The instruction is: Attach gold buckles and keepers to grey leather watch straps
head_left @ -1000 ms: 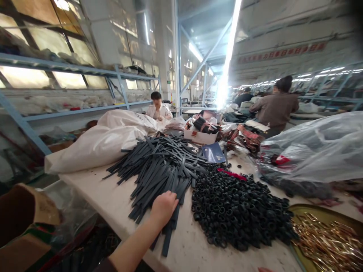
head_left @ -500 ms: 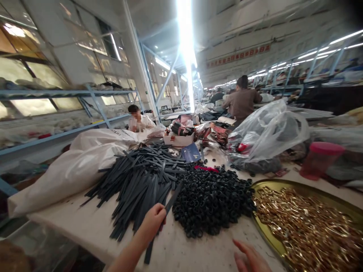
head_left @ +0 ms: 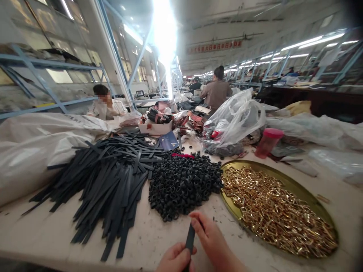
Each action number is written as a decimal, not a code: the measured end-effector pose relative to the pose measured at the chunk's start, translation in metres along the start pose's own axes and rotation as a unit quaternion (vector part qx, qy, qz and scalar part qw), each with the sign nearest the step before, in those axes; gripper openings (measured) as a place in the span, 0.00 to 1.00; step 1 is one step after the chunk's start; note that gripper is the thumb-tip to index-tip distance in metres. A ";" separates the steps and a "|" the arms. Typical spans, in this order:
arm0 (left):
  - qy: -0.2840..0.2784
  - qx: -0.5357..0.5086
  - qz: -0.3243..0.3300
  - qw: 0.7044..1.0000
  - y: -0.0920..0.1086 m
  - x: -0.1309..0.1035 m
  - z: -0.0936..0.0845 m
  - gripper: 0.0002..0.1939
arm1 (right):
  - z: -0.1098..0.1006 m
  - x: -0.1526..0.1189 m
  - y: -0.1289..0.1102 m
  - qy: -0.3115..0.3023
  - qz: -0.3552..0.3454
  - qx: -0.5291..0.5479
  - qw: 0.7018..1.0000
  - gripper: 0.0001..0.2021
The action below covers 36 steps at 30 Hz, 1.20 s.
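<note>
Left hand (head_left: 176, 260): low in the view at the near edge of the tabletop (head_left: 159, 241), fingers curled shut around the lower end of a single dark strap (head_left: 189, 239).
Right hand (head_left: 211, 238): just right of the left hand, fingers bent onto the strap's upper end, pinching it from the right side.
Dark strap: held upright between both hands, above the tabletop and just in front of the heap of black rings (head_left: 184, 183).
Pile of straps (head_left: 110, 177): many flat dark strips fanned across the left part of the tabletop, touching the ring heap on its left side.
Black rings: a mound of small loops at the middle of the tabletop, between the pile of straps and the gold tray (head_left: 286, 182).
Gold tray: oval, right of the rings, filled with shiny gold buckles (head_left: 272, 211).
White sack (head_left: 36, 143): bulky, lying at the far left behind the pile of straps.
Clear plastic bag (head_left: 235, 119): crumpled, behind the tray, with a pink-lidded cup (head_left: 268, 142) just to its right.
Other people: one seated person (head_left: 104, 105) at the far left end of the tabletop, another person (head_left: 217, 90) standing farther back with their back turned.
</note>
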<state>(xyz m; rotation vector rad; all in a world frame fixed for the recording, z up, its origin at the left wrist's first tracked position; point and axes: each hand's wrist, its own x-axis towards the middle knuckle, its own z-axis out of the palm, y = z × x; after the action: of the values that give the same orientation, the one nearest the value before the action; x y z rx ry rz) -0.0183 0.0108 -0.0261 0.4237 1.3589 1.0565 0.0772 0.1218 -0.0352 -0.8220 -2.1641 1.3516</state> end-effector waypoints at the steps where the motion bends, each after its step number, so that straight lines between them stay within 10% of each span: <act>1: 0.010 -0.015 -0.006 1.000 0.003 0.001 0.001 0.30 | -0.006 0.008 0.002 0.031 -0.015 -0.089 0.995 0.13; 5: 0.048 -0.108 -0.028 0.993 0.009 -0.001 0.001 0.19 | -0.020 0.038 0.012 0.045 -0.029 -0.386 0.921 0.07; 13: 0.046 -0.163 -0.027 0.985 0.016 -0.012 0.003 0.12 | -0.016 0.047 0.024 -0.002 -0.039 -0.475 0.879 0.07; 25: 0.042 -0.126 -0.043 0.990 0.014 -0.021 0.026 0.12 | -0.035 -0.006 0.029 0.006 -0.002 -0.361 0.933 0.07; 36: 0.096 -0.074 0.000 0.993 0.001 -0.013 0.036 0.10 | -0.040 -0.009 0.028 0.023 -0.023 -0.385 0.922 0.08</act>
<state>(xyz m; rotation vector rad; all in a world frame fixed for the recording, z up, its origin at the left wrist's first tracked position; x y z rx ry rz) 0.0162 0.0120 -0.0092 0.2162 1.4368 1.2144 0.1166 0.1500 -0.0447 -1.0388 -2.6681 0.4026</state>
